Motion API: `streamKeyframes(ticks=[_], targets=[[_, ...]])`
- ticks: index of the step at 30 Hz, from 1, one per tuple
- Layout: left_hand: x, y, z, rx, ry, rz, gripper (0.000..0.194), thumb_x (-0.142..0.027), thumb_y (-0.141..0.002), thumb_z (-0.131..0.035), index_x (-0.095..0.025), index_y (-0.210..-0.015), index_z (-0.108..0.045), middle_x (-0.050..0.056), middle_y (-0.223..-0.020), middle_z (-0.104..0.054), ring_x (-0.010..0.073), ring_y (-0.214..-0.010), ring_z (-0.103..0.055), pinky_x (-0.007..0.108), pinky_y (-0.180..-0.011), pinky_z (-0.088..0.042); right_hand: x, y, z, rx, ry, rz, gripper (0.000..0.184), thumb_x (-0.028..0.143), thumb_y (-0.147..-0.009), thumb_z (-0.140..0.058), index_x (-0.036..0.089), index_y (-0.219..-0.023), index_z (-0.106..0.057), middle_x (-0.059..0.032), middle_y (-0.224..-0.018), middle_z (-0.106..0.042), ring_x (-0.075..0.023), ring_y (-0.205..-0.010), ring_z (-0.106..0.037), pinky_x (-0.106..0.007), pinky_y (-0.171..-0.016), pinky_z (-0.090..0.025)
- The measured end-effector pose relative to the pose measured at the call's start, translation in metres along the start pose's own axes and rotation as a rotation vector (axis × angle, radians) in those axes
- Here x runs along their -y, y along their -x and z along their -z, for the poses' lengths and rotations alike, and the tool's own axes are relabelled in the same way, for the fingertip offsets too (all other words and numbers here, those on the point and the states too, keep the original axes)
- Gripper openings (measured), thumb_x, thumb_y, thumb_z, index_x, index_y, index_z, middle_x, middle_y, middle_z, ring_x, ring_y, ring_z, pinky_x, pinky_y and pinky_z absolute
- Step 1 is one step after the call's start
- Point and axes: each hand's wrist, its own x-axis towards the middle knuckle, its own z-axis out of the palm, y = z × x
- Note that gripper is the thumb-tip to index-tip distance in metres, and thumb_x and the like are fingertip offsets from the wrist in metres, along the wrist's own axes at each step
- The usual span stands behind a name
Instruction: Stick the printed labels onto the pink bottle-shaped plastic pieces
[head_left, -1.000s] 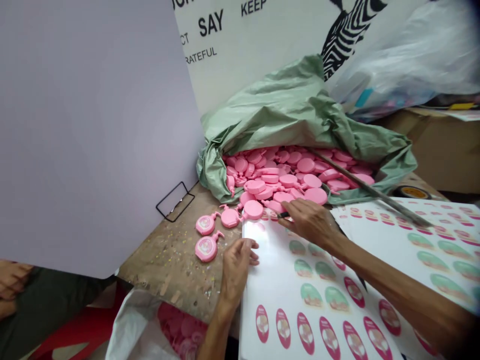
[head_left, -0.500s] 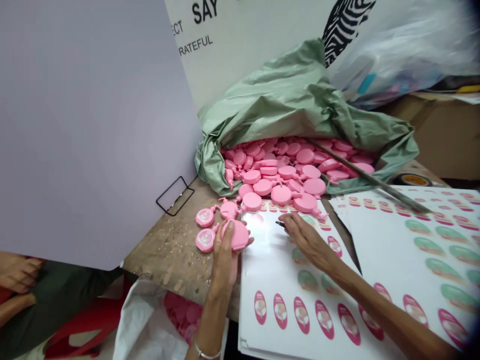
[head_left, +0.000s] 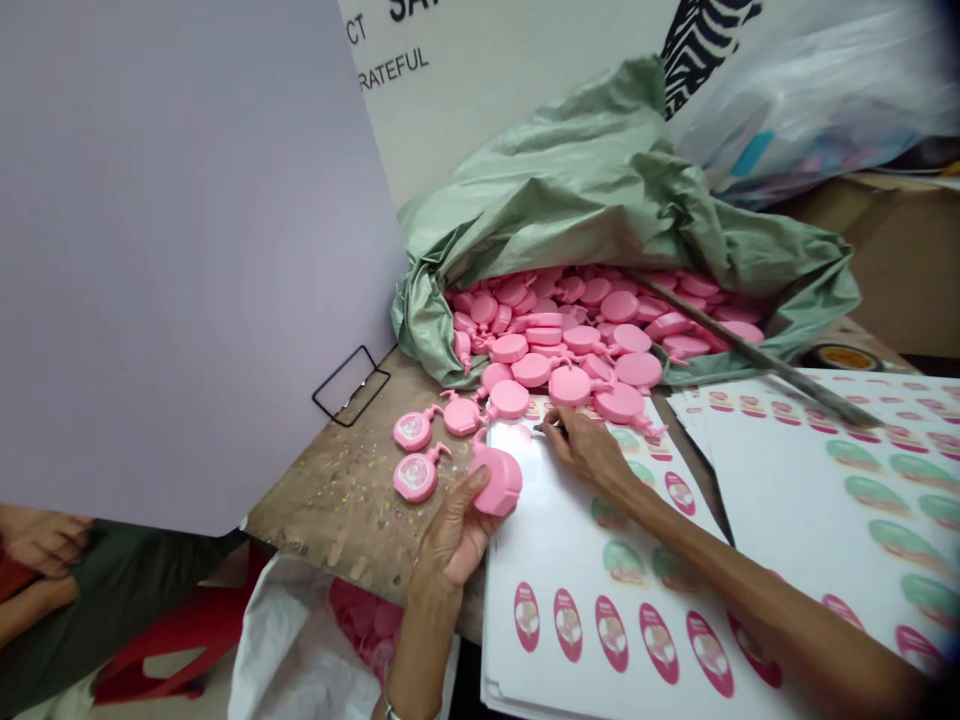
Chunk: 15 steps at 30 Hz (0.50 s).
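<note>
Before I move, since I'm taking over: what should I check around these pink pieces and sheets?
Left hand grips a pink round plastic spouted piece: ok.
Small dark tip in the right hand identified: cannot tell.
Two pink labelled pieces on the scuffed wooden bench, labels on: ok.
Pink oval labels on the white sheets in place: ok.
Long metal strip off the sheets: not ok, its end lies on them.

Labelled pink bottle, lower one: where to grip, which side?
Pinch the round body of the lower labelled pink bottle by its rim, from above, fingers on the left and near edges over the wooden table. It lies flat, label up, so the rim keeps fingers off the label; the thin spout looks a weaker hold, and the left hand crowds its right side.
</note>
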Motion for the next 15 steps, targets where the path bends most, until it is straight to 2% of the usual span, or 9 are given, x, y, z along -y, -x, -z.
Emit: streamKeyframes(ticks=[3, 8, 12, 15], targets=[[0.005, -0.010, -0.006, 0.000, -0.104, -0.110, 0.029, -0.012, -0.067, -0.077, -0.012, -0.093, -0.065, 0.005, -0.087, -0.070, 0.0128, -0.071, -0.065, 0.022, -0.062, -0.057, 0.000, -0.005, -0.007, -0.055, 0.102, 0.034, 0.017, 0.027, -0.089, -0.044, 0.019, -0.085, -0.058, -0.0085, -0.081, -0.068, -0.0229, -0.078, -0.058, -0.033, -0.069, -0.032], [0.009, -0.034, -0.012, 0.112, -0.374, -0.331, 0.036, -0.028, -0.068, -0.077, -0.014, -0.098, -0.064, 0.005, -0.091, -0.067, 0.0135, -0.073, -0.065, 0.024, -0.064, -0.058, -0.002, -0.002, -0.014, -0.099, 0.208, 0.099, 0.021, 0.027, -0.092, -0.042, 0.017, -0.086, -0.060, -0.0112, -0.088, -0.068, -0.0242, -0.085, -0.055, -0.036, -0.074, -0.026], [0.012, -0.052, -0.012, 0.032, -0.573, -0.454, 0.043, -0.038, -0.070, -0.075, -0.013, -0.103, -0.063, 0.006, -0.092, -0.065, 0.0110, -0.061, -0.063, 0.020, -0.050, -0.054, -0.004, 0.000, -0.015, -0.098, 0.242, 0.133, 0.023, 0.027, -0.093, -0.041, 0.017, -0.086, -0.060, -0.0105, -0.086, -0.067, -0.0237, -0.084, -0.054, -0.036, -0.075, -0.025], [0.014, -0.057, -0.012, 0.003, -0.614, -0.497, 0.042, -0.039, -0.075, -0.072, -0.013, -0.106, -0.060, 0.007, -0.096, -0.064, 0.0129, -0.065, -0.066, 0.023, -0.055, -0.057, -0.007, 0.001, -0.015, -0.093, 0.234, 0.141, 0.021, 0.026, -0.092, -0.043, 0.017, -0.084, -0.060, -0.0091, -0.083, -0.067, -0.0230, -0.083, -0.054, -0.035, -0.076, -0.026]])
